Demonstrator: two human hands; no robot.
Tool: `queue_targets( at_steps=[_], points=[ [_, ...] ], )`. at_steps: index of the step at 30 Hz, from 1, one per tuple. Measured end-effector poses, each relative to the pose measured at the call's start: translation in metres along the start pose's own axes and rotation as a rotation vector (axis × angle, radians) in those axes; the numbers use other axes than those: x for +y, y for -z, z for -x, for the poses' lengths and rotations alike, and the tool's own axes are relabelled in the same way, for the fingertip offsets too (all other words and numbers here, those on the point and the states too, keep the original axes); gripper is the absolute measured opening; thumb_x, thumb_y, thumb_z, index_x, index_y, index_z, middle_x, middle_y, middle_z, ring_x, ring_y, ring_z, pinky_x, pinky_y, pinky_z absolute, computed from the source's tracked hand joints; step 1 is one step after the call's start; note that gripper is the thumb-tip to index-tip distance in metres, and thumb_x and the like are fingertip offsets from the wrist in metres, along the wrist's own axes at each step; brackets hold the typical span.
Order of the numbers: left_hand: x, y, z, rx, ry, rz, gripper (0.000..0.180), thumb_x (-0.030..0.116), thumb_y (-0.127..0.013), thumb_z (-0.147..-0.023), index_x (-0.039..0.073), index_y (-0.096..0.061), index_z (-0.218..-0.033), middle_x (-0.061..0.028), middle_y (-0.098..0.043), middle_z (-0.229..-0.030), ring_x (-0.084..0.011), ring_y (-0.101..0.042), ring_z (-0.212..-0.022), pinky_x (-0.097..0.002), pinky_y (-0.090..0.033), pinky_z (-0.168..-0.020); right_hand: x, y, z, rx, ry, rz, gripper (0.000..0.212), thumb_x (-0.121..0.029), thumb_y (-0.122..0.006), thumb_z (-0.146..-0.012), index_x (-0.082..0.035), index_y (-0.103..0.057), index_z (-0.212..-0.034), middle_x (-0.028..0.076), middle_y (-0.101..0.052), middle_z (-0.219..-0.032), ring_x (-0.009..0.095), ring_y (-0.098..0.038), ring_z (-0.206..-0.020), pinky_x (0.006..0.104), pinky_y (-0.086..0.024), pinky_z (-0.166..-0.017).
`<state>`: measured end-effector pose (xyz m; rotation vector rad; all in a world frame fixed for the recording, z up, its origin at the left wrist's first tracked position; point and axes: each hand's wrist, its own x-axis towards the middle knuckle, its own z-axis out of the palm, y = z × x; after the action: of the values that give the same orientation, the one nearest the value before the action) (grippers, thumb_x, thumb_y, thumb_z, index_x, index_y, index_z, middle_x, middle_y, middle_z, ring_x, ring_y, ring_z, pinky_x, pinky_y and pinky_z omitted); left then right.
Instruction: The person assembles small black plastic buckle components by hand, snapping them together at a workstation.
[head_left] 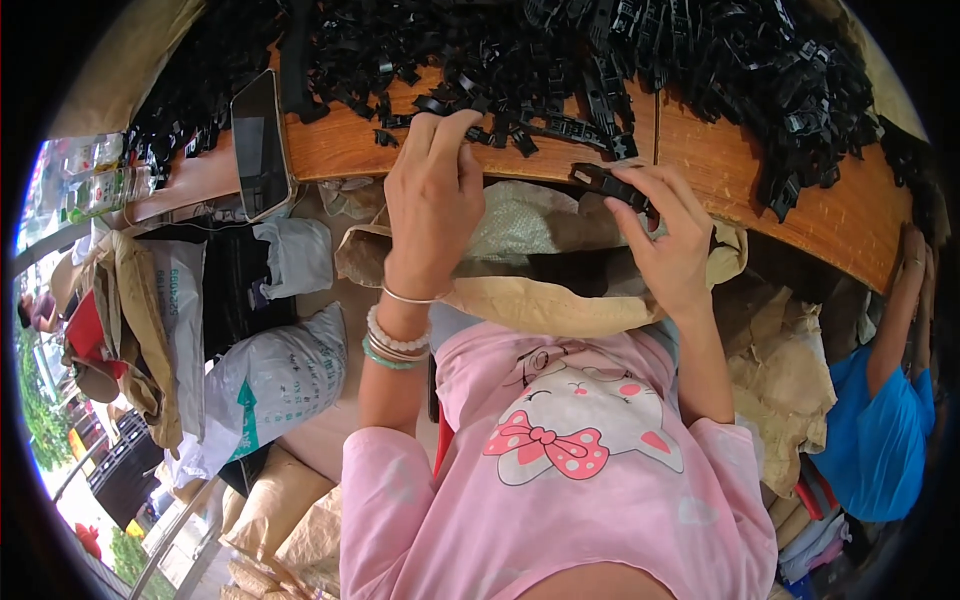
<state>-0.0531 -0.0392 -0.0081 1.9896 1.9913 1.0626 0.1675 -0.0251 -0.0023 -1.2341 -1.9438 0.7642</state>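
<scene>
My right hand (668, 222) pinches a black plastic buckle-like piece (606, 184) between thumb and fingers, just off the table's near edge. Over the near edge of the wooden table (345, 145), my left hand (436, 190) reaches with bent fingers into small loose black plastic parts (400, 70). Its fingertips are closed and partly hidden, so anything in them cannot be made out. Longer black slotted pieces (575, 128) lie on the wood between my two hands.
A larger heap of black parts (800, 100) covers the table's right side. A phone (262, 150) leans at the left edge. Below the table an open sack (560, 305) sits at my lap. White bags (285, 375) stand left; another person's arm (897, 305) rests at far right.
</scene>
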Motion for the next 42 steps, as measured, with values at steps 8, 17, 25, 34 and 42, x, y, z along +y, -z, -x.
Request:
queue_targets(
  at_steps=[8, 17, 25, 34, 42],
  points=[
    [0.002, 0.008, -0.007, -0.039, -0.014, 0.099, 0.021, 0.0, -0.067, -0.075, 0.004, -0.06, -0.094, -0.0082, -0.052, -0.076, -0.0207, -0.052, -0.055, -0.0308, -0.043, -0.051, 0.01, 0.016, 0.006, 0.071, 0.076, 0.11, 0.027, 0.0, -0.07, -0.072, -0.001, -0.064, -0.098, 0.01, -0.061, -0.091, 0.028, -0.059, -0.077, 0.0342, -0.047, -0.067],
    [0.063, -0.052, -0.011, -0.068, -0.053, 0.435, 0.022, 0.002, -0.07, -0.074, 0.003, -0.06, -0.094, -0.0059, -0.051, -0.068, -0.0175, -0.05, -0.051, -0.0285, -0.041, -0.047, 0.012, 0.034, 0.007, 0.021, -0.038, 0.205, 0.031, 0.004, -0.064, -0.077, -0.001, -0.06, -0.107, 0.012, -0.057, -0.093, 0.028, -0.059, -0.079, 0.0349, -0.047, -0.065],
    [0.058, -0.049, -0.018, -0.216, -0.171, 0.342, 0.024, 0.007, -0.07, -0.075, 0.004, -0.062, -0.098, -0.0089, -0.054, -0.072, -0.0264, -0.055, -0.056, -0.0343, -0.042, -0.049, 0.017, 0.046, -0.001, 0.037, -0.068, 0.012, 0.029, 0.004, -0.061, -0.081, 0.0, -0.059, -0.109, 0.014, -0.058, -0.095, 0.025, -0.06, -0.072, 0.03, -0.049, -0.063],
    [0.049, -0.045, -0.02, -0.321, -0.186, 0.484, 0.023, 0.007, -0.067, -0.078, 0.004, -0.061, -0.101, -0.0105, -0.055, -0.076, -0.0294, -0.056, -0.06, -0.0355, -0.045, -0.053, 0.015, 0.062, -0.019, -0.212, 0.1, 0.068, 0.032, 0.001, -0.063, -0.079, 0.0, -0.059, -0.111, 0.013, -0.059, -0.096, 0.029, -0.057, -0.085, 0.0337, -0.046, -0.073],
    [0.045, -0.046, -0.022, -0.39, -0.192, 0.489, 0.025, 0.004, -0.064, -0.08, 0.002, -0.058, -0.103, -0.0114, -0.055, -0.081, -0.0301, -0.057, -0.063, -0.0361, -0.046, -0.054, -0.018, 0.073, -0.048, -0.5, 0.231, 0.471, 0.025, -0.006, -0.058, -0.081, 0.003, -0.057, -0.104, 0.013, -0.054, -0.092, 0.027, -0.056, -0.083, 0.0356, -0.042, -0.074]
  ],
)
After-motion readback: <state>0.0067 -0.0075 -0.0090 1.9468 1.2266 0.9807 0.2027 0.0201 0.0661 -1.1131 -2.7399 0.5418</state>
